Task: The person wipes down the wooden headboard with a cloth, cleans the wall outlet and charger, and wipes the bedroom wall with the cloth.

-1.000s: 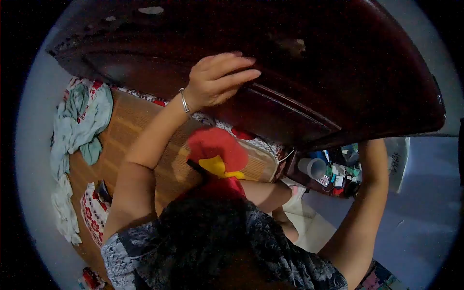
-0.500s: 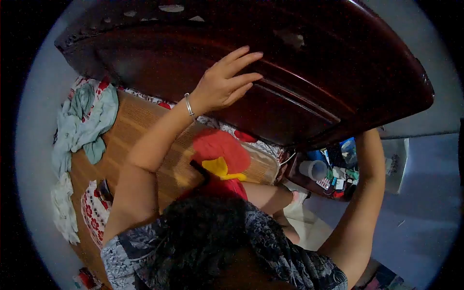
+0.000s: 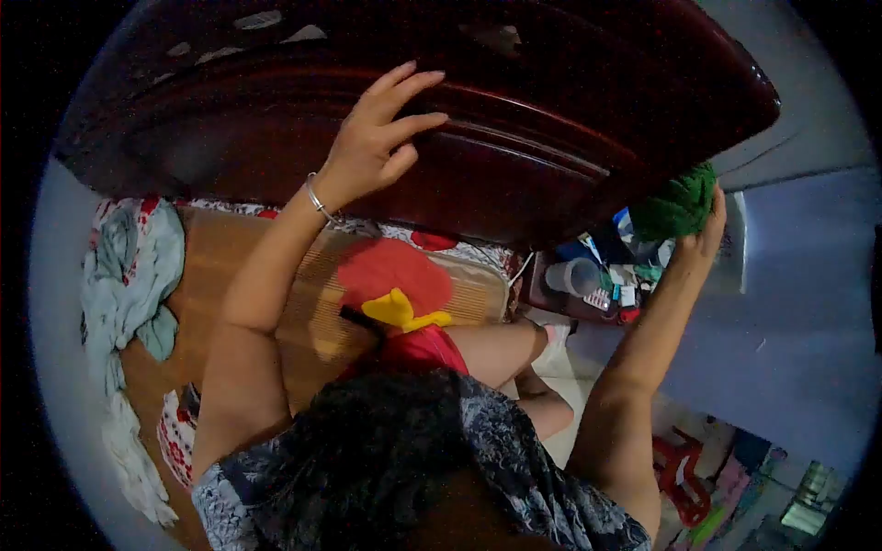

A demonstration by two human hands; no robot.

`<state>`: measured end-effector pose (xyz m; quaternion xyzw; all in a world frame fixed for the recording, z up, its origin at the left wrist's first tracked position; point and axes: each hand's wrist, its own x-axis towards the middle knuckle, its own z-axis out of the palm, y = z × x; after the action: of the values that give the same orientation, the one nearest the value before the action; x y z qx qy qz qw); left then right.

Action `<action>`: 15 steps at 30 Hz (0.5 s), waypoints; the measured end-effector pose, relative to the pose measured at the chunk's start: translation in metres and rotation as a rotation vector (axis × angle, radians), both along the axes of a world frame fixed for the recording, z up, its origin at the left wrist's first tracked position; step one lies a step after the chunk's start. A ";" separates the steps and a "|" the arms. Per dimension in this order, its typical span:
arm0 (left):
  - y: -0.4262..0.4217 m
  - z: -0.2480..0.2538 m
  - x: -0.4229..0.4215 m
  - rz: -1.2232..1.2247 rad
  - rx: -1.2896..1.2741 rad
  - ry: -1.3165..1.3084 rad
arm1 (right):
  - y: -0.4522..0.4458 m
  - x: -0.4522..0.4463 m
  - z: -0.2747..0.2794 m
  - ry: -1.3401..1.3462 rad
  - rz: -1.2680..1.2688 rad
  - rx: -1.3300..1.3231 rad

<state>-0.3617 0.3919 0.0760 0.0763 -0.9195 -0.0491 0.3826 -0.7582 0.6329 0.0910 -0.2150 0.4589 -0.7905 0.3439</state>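
My right hand (image 3: 703, 231) is closed on a bundle of green yarn (image 3: 675, 204), held beside the right end of the dark wooden headboard (image 3: 514, 174). The bundle hides part of the cluttered bedside surface behind it. My left hand (image 3: 375, 142), with a silver bangle at its wrist, is raised over the headboard with its fingers apart and nothing in them. Whether it touches the wood I cannot tell. Near my lap, a flat red piece (image 3: 395, 275) lies on the woven mat (image 3: 220, 266), partly under yellow pieces (image 3: 390, 309). A dark, narrow object (image 3: 356, 316) sits beside these.
Pale green cloth (image 3: 138, 275) lies crumpled at the mat's left side. On the bedside surface, a translucent cup (image 3: 574, 276) stands among small packets (image 3: 627, 285) and a blister pack (image 3: 597, 299). A red stool (image 3: 684, 477) is at lower right.
The green yarn has come into view in my right hand, which was hidden behind the headboard. The view has shifted; my left hand stays open over the headboard.
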 end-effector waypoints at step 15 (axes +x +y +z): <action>0.000 0.003 0.003 -0.085 0.018 0.104 | 0.029 0.036 0.109 0.184 -0.878 -0.283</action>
<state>-0.3592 0.3917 0.0791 0.0380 -0.9002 -0.0776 0.4268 -0.7220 0.6614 0.1997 -0.1145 0.4228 -0.8936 -0.0978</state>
